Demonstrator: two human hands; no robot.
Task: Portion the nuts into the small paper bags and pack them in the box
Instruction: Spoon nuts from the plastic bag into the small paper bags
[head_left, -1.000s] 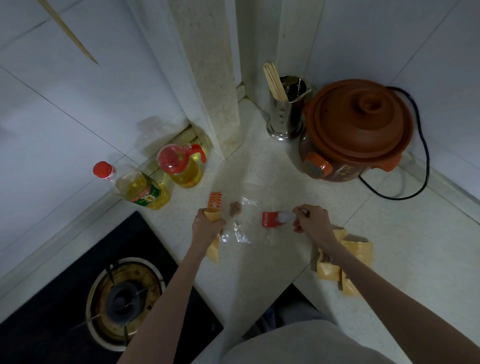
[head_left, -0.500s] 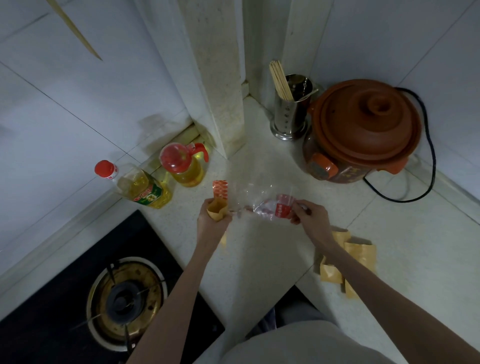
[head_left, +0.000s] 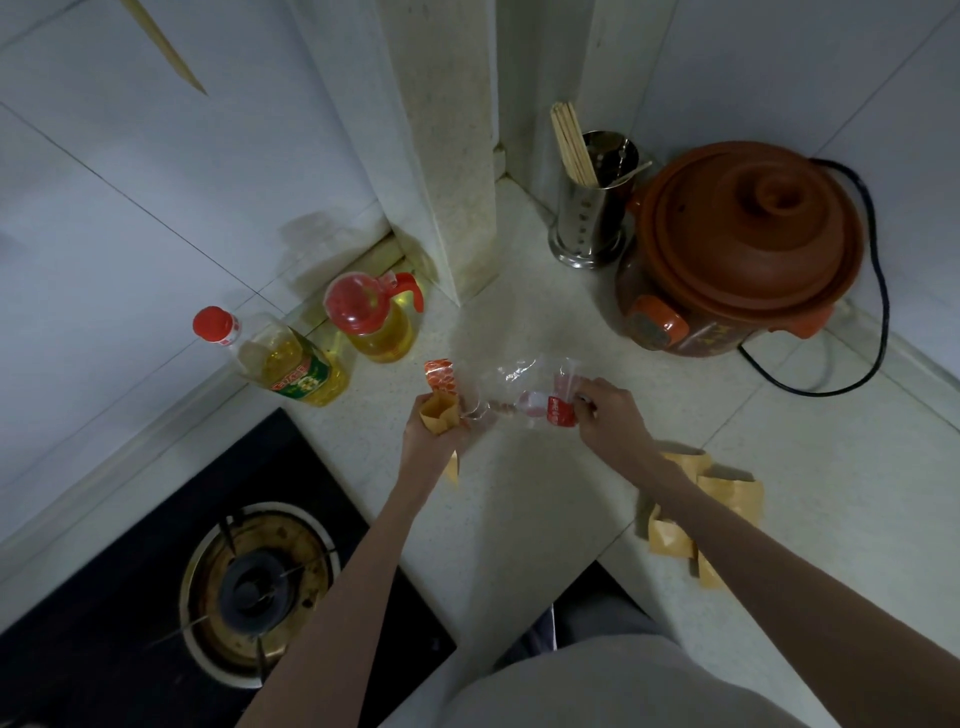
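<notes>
1. My left hand (head_left: 434, 434) grips a small paper bag (head_left: 440, 413), fingers curled round it, mouth up; its lower end sticks out below my wrist.
2. My right hand (head_left: 605, 415) pinches the red-labelled end of a clear plastic bag (head_left: 524, 387), which is stretched across toward the paper bag's mouth.
3. A few brown nuts (head_left: 501, 409) show through the plastic; their number is hard to make out.
4. An orange patterned strip (head_left: 440, 375) stands just behind the paper bag; I cannot tell what it belongs to.
5. Spare paper bags (head_left: 727, 493) lie right of the plastic bag, partly hidden by my right forearm.
6. Behind the plastic bag stands a clay cooker (head_left: 743, 249).
</notes>
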